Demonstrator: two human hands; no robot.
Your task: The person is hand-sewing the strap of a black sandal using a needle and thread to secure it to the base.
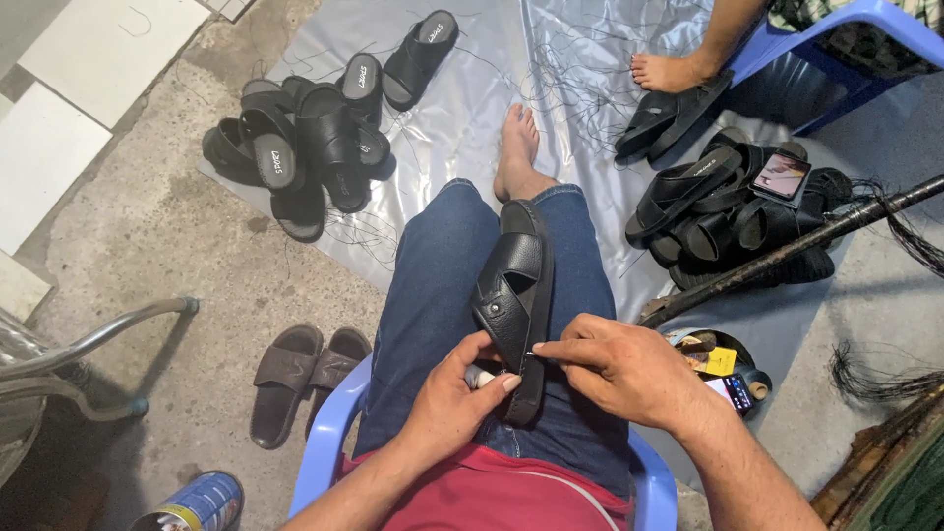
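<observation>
Needle tip (532, 354) hidden between hands (462, 388).

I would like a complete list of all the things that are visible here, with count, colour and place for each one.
sandal on lap: one, black, on the person's jeans, between both hands
left sandal pile: several, black, on the plastic sheet at upper left
right sandal pile: several, black, on the sheet at right
plastic sheet: one, silvery, on the concrete floor
brown slippers: one pair, on the floor left of the chair
phone: one, screen lit, on top of the right pile
blue chair: one, under the person
can: one, blue, bottom left
other person's foot: one, bare, top right
left hand: pinches the sandal's lower edge
right hand: fingertips at the sandal's edge
</observation>
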